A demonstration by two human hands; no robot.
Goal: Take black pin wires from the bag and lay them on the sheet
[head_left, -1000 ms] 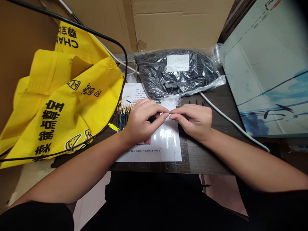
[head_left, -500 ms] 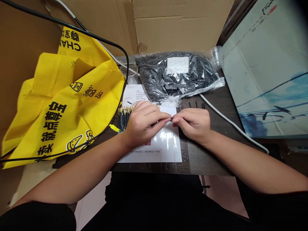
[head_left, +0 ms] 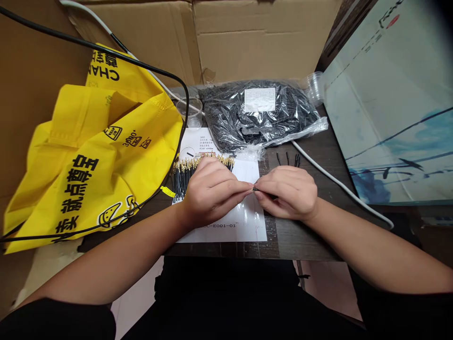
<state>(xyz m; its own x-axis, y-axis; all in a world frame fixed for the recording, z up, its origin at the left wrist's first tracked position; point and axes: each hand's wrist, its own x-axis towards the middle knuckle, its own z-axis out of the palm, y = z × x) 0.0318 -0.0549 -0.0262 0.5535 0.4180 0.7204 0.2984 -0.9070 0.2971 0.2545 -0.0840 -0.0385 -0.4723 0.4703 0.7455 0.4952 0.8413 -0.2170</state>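
My left hand (head_left: 212,193) and my right hand (head_left: 286,193) meet above a white printed sheet (head_left: 247,224). Between their fingertips is a short black wire (head_left: 264,192) with a small metal tip, partly hidden by my right fingers. Both hands pinch this wire. Left of my left hand, a fanned row of black wires with gold-coloured pins (head_left: 187,172) lies on the sheet, partly under that hand. A clear plastic bag of black wires (head_left: 258,113) lies behind the sheet.
Several short black wires (head_left: 288,159) stand out on the dark wooden table (head_left: 304,241), right of the bag. A yellow fabric bag (head_left: 95,160) lies at left under a black cable (head_left: 141,59). A clear plastic cup (head_left: 189,113) stands behind the sheet, and a white cable (head_left: 339,182) crosses the table's right side.
My hands have moved slightly nearer me on the sheet, uncovering more of the gold pins. Their fingertips stay together on the short black wire, and the view has shifted slightly.
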